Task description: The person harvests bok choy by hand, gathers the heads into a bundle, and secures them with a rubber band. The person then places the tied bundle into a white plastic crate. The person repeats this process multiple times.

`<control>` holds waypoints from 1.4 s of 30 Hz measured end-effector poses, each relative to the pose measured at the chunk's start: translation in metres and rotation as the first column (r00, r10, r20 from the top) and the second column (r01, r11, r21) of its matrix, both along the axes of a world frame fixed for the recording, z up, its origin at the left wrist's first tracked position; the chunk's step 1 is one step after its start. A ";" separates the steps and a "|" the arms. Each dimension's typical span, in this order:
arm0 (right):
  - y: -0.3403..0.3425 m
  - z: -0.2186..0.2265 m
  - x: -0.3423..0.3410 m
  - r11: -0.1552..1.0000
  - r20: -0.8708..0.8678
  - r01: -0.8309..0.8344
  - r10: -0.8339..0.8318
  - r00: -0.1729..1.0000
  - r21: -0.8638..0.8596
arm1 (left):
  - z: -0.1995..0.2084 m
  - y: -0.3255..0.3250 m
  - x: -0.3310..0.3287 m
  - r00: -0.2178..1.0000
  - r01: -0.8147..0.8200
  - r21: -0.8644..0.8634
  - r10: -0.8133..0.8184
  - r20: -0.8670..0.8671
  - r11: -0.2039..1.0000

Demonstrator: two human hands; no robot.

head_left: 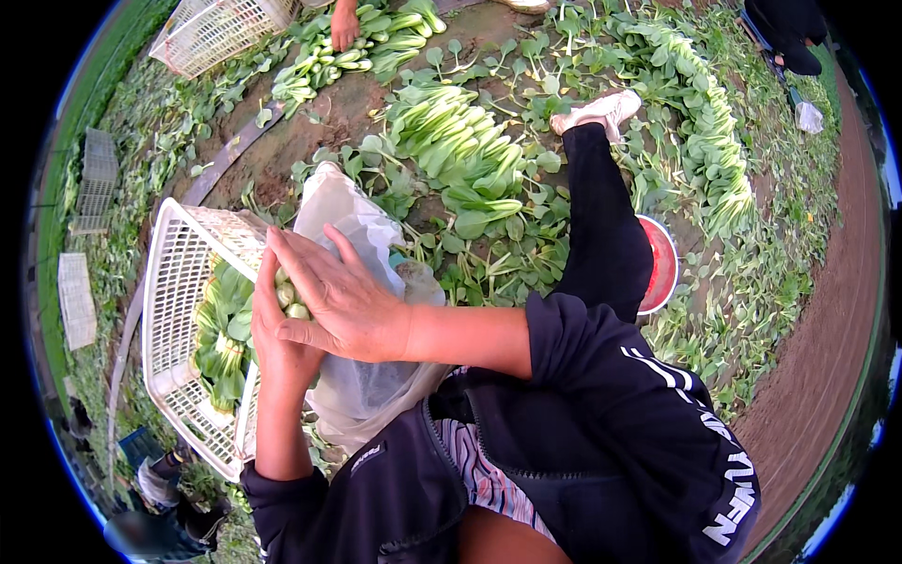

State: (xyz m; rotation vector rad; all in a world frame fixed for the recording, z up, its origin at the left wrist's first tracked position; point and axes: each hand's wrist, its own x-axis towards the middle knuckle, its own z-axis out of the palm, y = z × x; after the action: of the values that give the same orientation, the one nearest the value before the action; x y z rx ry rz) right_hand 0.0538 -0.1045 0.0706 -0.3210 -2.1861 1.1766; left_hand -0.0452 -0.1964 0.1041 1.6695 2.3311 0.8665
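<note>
A small bunch of bok choy [295, 307] is clasped between my two hands, its pale round stalk ends showing in the gap. My left hand [272, 324] wraps it from the near left side. From the right, my right hand [352, 305] lies across it with fingers nearly straight, the fingertips meeting those of the left. Most of the bunch is hidden by the hands. Right beside them stands a white plastic crate [158, 282], tilted in view, with bunches of bok choy [225, 329] inside. Pale translucent sheeting [348, 211] covers my left leg under the hands.
Cut bok choy [460, 141] lies in a row ahead, another row [719, 141] curving to the right. A co-worker's hand [345, 28] touches plants near a second white crate [221, 38]. My covered foot [606, 113] rests among leaves. A red round object [660, 265] sits beside my right leg.
</note>
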 end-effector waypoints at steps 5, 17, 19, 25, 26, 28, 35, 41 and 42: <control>0.024 -0.007 -0.002 0.960 -0.104 -0.219 0.204 0.974 -0.175 | -0.018 -0.014 -0.010 0.986 -0.083 0.083 0.070 0.149 0.993; 0.292 -0.271 0.041 0.704 0.491 0.710 -0.611 0.621 -0.021 | -0.041 -0.036 -0.033 0.994 -0.082 0.312 0.054 0.097 0.946; 0.308 -0.282 0.034 0.719 0.555 0.676 -0.634 0.539 0.165 | -0.038 -0.032 -0.034 0.995 -0.076 0.303 0.054 0.078 0.950; 0.306 -0.289 0.021 0.828 0.637 0.389 -0.560 0.530 0.404 | -0.033 -0.029 -0.037 0.995 -0.089 0.281 0.076 0.057 0.956; 0.305 -0.285 0.025 0.852 0.642 0.385 -0.521 0.563 0.354 | -0.034 -0.028 -0.036 0.995 -0.096 0.277 0.084 0.053 0.956; 0.297 -0.275 0.037 0.883 0.595 0.358 -0.469 0.653 0.304 | -0.035 -0.028 -0.036 0.995 -0.096 0.295 0.081 0.062 0.951; 0.256 -0.218 0.093 0.716 0.283 0.293 -0.138 0.949 -0.633 | -0.042 -0.028 -0.035 0.993 -0.105 0.338 0.080 0.086 0.935; 0.212 -0.199 0.105 0.073 0.147 0.180 -0.324 0.935 -0.981 | -0.046 -0.033 -0.035 0.990 -0.128 0.353 0.096 0.108 0.927; 0.212 -0.201 0.099 -0.013 0.168 0.175 -0.367 0.915 -0.984 | -0.046 -0.034 -0.035 0.989 -0.131 0.352 0.098 0.110 0.927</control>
State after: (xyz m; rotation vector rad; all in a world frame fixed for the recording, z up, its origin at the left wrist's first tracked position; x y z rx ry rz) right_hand 0.1530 0.1076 -0.1302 -1.1514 -0.6130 2.2181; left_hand -0.0802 -0.2306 0.0580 1.5818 2.3343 1.4355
